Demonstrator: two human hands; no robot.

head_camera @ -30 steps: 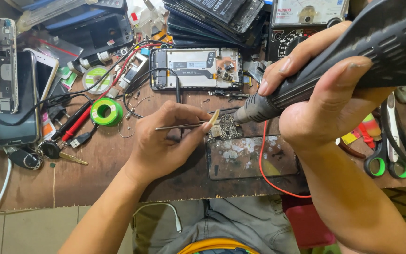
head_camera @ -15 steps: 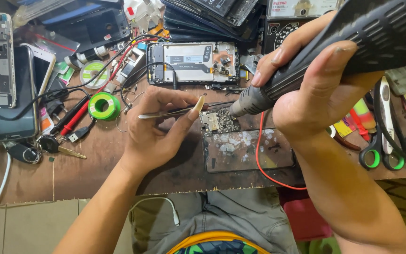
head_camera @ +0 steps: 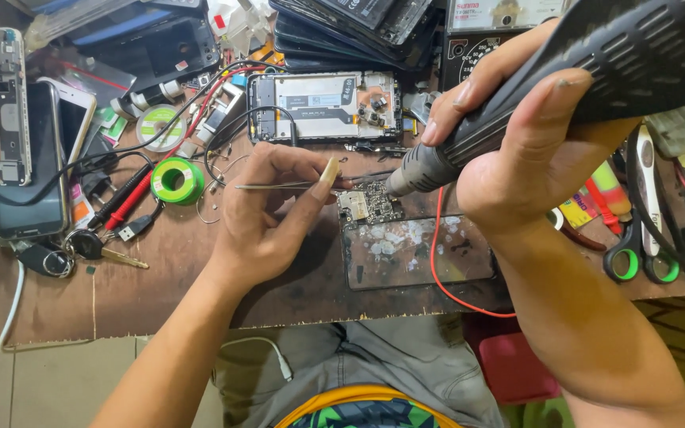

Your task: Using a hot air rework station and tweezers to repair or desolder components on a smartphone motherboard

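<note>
Hot-air tool's [head_camera: 596, 71] rear is cut off at the frame top, its grip wrapped by the right hand [head_camera: 533, 150], nozzle just over the small circuit board [head_camera: 369, 204] on the bench [head_camera: 160, 293], where tweezers [head_camera: 279, 186] are pinched in the left hand [head_camera: 271, 218].

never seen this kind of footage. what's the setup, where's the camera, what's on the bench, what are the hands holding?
There is no machine here: a person works with two bare hands, and one camera worn on the head looks down at a cluttered wooden bench. The left hand pinches thin tweezers whose tips reach a small circuit board. The right hand grips a dark hot-air tool, its nozzle aimed at that board. The board lies at the edge of a glass plate. Around it lie an opened phone, a green solder spool, keys, scissors with green handles and a red wire.
</note>
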